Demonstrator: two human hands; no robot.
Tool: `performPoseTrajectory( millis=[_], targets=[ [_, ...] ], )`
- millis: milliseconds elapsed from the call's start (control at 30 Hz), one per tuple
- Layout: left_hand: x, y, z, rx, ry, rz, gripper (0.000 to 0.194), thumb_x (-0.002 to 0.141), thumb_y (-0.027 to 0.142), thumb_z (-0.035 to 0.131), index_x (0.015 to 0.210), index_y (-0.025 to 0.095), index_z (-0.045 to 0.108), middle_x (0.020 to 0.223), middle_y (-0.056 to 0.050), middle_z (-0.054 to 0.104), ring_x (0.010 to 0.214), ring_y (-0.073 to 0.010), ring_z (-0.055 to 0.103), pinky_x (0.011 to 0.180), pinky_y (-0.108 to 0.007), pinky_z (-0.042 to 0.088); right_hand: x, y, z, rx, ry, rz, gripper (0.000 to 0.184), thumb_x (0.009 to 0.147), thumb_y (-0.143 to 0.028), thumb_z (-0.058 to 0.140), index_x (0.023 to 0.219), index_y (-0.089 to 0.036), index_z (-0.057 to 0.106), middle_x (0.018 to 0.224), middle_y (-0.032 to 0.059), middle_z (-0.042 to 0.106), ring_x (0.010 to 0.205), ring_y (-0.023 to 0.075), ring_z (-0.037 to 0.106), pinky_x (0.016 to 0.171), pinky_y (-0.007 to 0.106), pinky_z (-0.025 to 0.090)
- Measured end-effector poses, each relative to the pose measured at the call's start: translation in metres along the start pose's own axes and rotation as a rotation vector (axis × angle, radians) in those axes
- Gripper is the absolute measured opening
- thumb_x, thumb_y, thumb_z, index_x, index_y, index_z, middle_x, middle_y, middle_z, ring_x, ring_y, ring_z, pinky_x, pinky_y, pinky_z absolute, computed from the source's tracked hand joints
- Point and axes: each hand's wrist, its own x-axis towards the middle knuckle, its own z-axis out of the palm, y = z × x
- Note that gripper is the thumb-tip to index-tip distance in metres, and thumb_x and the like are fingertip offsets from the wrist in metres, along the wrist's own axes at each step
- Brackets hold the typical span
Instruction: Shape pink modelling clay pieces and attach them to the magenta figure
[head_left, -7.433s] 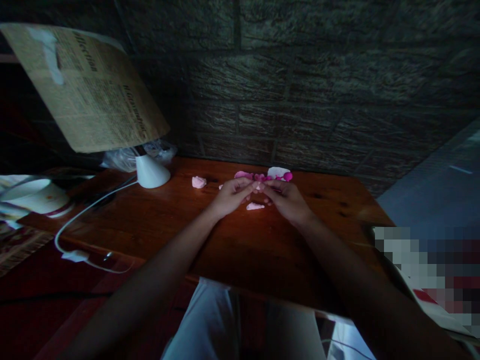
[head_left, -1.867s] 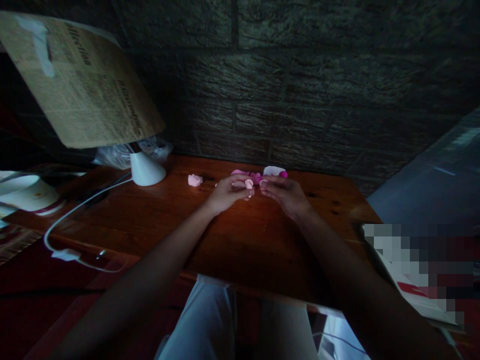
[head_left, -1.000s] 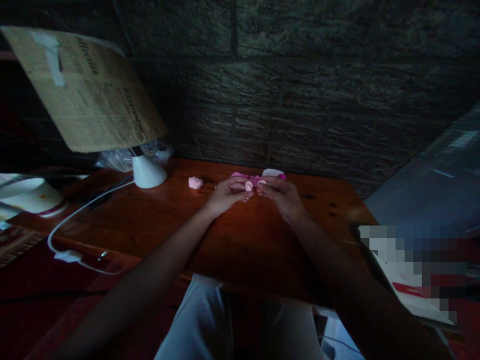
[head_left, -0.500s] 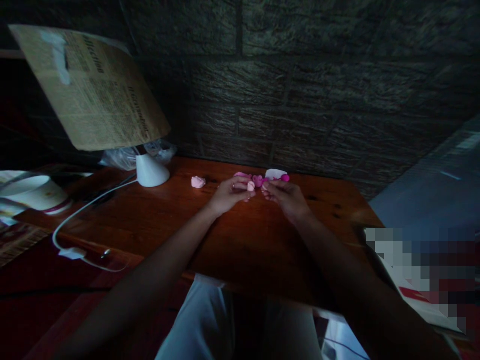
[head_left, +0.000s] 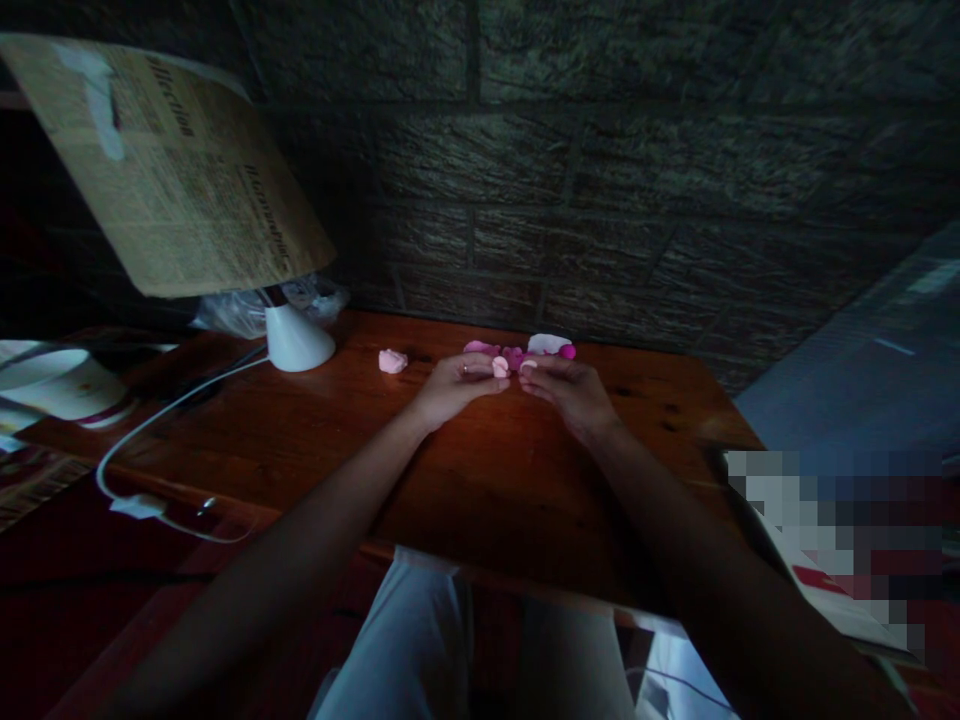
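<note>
Left hand (head_left: pixel 454 388) and right hand (head_left: pixel 576 393) have parted, pinching pink material (head_left: pixel 501 367).

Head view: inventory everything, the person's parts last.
Table: 1, brown, centre
Lamp: 1, tan and white, left
Plastic bag: 1, clear, behind lamp
Container: 1, white, far left
Lump: 1, pink, right of lamp
Small pieces: several, pink to magenta, table's back
Pale piece: 1, whitish, table's back
Wall: 1, dark grey, background
Pixelated item: 1, white and red, right
Trousers: 1 pair, pale, bottom
Held pieces: 2, pale pink, centre
Left hand: 1, bare, holding one
Right hand: 1, bare, holding one
</note>
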Motion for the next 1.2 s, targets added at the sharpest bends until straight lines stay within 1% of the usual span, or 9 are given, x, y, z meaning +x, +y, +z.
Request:
performPoseTrajectory(
  millis=[167, 300, 433, 567, 733, 800, 900, 1033, 1200],
  targets=[
    [0.0008, -0.0003, 0.0007, -0.024, -0.014, 0.008, 0.029, 0.065, 0.024, 0.091, 0.091, 0.017, 0.080, 0.099, -0.005, 0.079, 0.097, -0.0192, 0.072, 0.107, -0.047, 0.050, -0.0003, -0.0011, 0.0003, -0.045, -0.025, 0.026, 0.040, 0.053, -0.048, 0.095, 0.076, -0.020, 0.079, 0.076, 0.0040, 0.075, 0.077, 0.0176, 0.070, 0.085, 0.039, 0.059],
    [0.0008, 0.0003, 0.0020, -0.030, -0.030, 0.001, 0.030, 0.065, 0.026, 0.092, 0.091, 0.017, 0.080, 0.096, -0.005, 0.079, 0.096, -0.0196, 0.072, 0.104, -0.045, 0.052, -0.0003, -0.0022, 0.0023, -0.055, -0.034, 0.005, 0.041, 0.053, -0.050, 0.094, 0.074, -0.020, 0.078, 0.075, 0.0039, 0.074, 0.071, 0.0158, 0.067, 0.080, 0.038, 0.059],
    [-0.0005, 0.0018, 0.0031, -0.004, -0.024, 0.010, 0.028, 0.066, 0.025, 0.092, 0.090, 0.017, 0.080, 0.095, -0.005, 0.079, 0.094, -0.0193, 0.072, 0.101, -0.044, 0.054, -0.0009, -0.0015, 0.0027, -0.043, 0.023, -0.023, 0.041, 0.055, -0.051, 0.093, 0.079, -0.021, 0.080, 0.080, 0.0038, 0.076, 0.073, 0.0154, 0.067, 0.079, 0.035, 0.058],
    [-0.0020, 0.0024, 0.0033, -0.020, -0.023, -0.002, 0.028, 0.067, 0.025, 0.091, 0.091, 0.017, 0.080, 0.095, -0.004, 0.079, 0.090, -0.0181, 0.073, 0.098, -0.044, 0.056, -0.0002, 0.0017, 0.0007, -0.108, 0.089, -0.040, 0.039, 0.059, -0.047, 0.091, 0.086, -0.021, 0.082, 0.081, 0.0033, 0.075, 0.071, 0.0151, 0.065, 0.075, 0.035, 0.056],
    [-0.0014, 0.0022, 0.0042, -0.056, -0.012, -0.009, 0.031, 0.063, 0.027, 0.093, 0.090, 0.018, 0.081, 0.092, -0.003, 0.079, 0.087, -0.0176, 0.073, 0.093, -0.042, 0.059, 0.0003, 0.0027, 0.0012, -0.058, 0.041, -0.056, 0.032, 0.060, -0.042, 0.092, 0.083, -0.022, 0.082, 0.092, 0.0051, 0.078, 0.084, 0.0186, 0.071, 0.086, 0.038, 0.059],
    [-0.0010, 0.0025, 0.0048, -0.064, -0.007, -0.007, 0.032, 0.062, 0.028, 0.094, 0.090, 0.019, 0.082, 0.092, -0.003, 0.079, 0.087, -0.0175, 0.073, 0.091, -0.041, 0.060, -0.0009, 0.0012, 0.0026, -0.026, 0.022, -0.058, 0.031, 0.059, -0.041, 0.092, 0.082, -0.022, 0.082, 0.093, 0.0046, 0.079, 0.087, 0.0195, 0.073, 0.090, 0.039, 0.059],
    [-0.0009, 0.0037, 0.0052, -0.054, 0.000, 0.017, 0.033, 0.061, 0.028, 0.094, 0.090, 0.019, 0.082, 0.095, -0.004, 0.080, 0.094, -0.0199, 0.074, 0.096, -0.043, 0.059, -0.0034, -0.0009, 0.0045, -0.028, 0.012, -0.060, 0.031, 0.058, -0.041, 0.093, 0.081, -0.023, 0.082, 0.089, 0.0034, 0.080, 0.087, 0.0205, 0.074, 0.090, 0.040, 0.060],
    [-0.0014, 0.0047, 0.0053, -0.020, -0.009, 0.051, 0.030, 0.064, 0.030, 0.093, 0.091, 0.019, 0.082, 0.097, -0.005, 0.080, 0.102, -0.0223, 0.073, 0.104, -0.046, 0.055, -0.0045, -0.0004, 0.0054, -0.099, 0.002, -0.080, 0.030, 0.062, -0.046, 0.091, 0.080, -0.024, 0.082, 0.089, 0.0043, 0.080, 0.086, 0.0209, 0.073, 0.085, 0.039, 0.059],
    [-0.0009, 0.0031, 0.0050, -0.033, -0.014, 0.042, 0.035, 0.065, 0.032, 0.093, 0.095, 0.019, 0.082, 0.097, -0.006, 0.081, 0.096, -0.0215, 0.074, 0.102, -0.047, 0.056, -0.0032, 0.0020, 0.0051, -0.154, 0.015, -0.099, 0.030, 0.064, -0.048, 0.089, 0.083, -0.025, 0.084, 0.090, 0.0043, 0.080, 0.082, 0.0196, 0.070, 0.080, 0.037, 0.056]
  ],
)
